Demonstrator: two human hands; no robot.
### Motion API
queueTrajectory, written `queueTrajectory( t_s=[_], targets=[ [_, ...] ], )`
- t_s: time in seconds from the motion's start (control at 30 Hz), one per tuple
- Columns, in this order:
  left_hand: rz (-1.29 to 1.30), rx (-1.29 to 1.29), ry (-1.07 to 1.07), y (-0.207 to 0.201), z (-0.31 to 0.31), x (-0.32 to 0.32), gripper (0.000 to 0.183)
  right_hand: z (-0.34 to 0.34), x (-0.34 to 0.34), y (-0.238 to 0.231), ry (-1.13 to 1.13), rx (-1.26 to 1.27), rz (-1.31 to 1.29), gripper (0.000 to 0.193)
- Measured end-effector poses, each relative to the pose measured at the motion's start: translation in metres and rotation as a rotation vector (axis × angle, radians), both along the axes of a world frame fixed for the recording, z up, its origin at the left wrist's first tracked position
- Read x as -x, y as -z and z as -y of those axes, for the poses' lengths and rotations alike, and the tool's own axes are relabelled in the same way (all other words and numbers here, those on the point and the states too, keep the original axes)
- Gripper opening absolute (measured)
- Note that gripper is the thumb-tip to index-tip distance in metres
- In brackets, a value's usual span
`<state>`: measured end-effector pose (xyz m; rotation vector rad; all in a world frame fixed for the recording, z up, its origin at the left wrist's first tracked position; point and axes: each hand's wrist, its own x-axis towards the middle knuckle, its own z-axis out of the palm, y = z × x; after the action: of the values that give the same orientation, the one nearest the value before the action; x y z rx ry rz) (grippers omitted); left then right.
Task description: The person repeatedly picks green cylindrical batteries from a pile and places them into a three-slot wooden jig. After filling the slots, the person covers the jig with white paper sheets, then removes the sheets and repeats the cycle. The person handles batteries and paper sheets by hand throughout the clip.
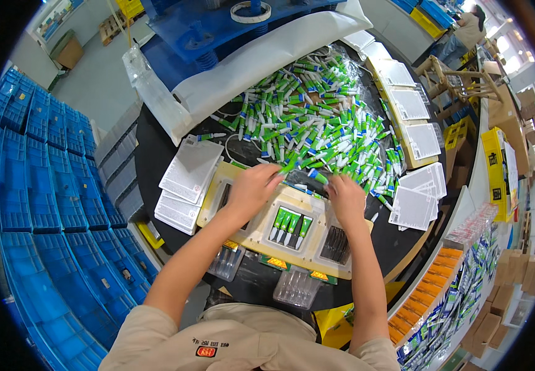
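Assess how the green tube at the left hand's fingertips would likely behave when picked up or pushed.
The tube is probably light, being small beside the left hand. Its slim, elongated shape suggests it might slide or roll when pushed. Pushed into the crisscrossed heap, it would likely shift neighbouring tubes.

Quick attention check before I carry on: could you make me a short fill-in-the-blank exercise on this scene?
1. The left hand is at a tube whose body is mainly ______ in colour.
2. Compared with the tray, the heap of tubes lies ______ from the person.
3. The stacked crates along the picture's left side are ______ in colour.

Missing words: green; farther; blue.
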<state>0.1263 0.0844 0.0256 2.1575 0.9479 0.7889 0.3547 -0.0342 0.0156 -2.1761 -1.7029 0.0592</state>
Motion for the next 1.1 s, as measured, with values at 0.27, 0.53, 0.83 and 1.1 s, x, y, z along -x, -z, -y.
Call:
queueTrajectory(
  t_s=[0.27, 0.53, 0.83, 1.1],
  targets=[
    [0.011, -0.223, -0.183, -0.009, 0.052, 0.115, 0.028, 0.097, 0.080, -0.022, -0.425, -0.134, 0.027, 0.027],
    [-0.343, -0.584, -0.006, 0.020, 0.053, 0.139, 0.029, 0.063, 0.054, -0.015, -0.469, -0.074, -0.048, 0.026],
    [-0.303, -0.446, -0.008, 0.011, 0.039, 0.140, 0.034, -0.068, -0.016, 0.020, -0.245, 0.063, 0.306, 0.014],
    [-0.509, -0.469, 0.341, 0.033, -0.070, 0.013, 0.019, -0.008, 0.109, -0.011, -0.479, -0.184, 0.189, 0.031]
  ],
)
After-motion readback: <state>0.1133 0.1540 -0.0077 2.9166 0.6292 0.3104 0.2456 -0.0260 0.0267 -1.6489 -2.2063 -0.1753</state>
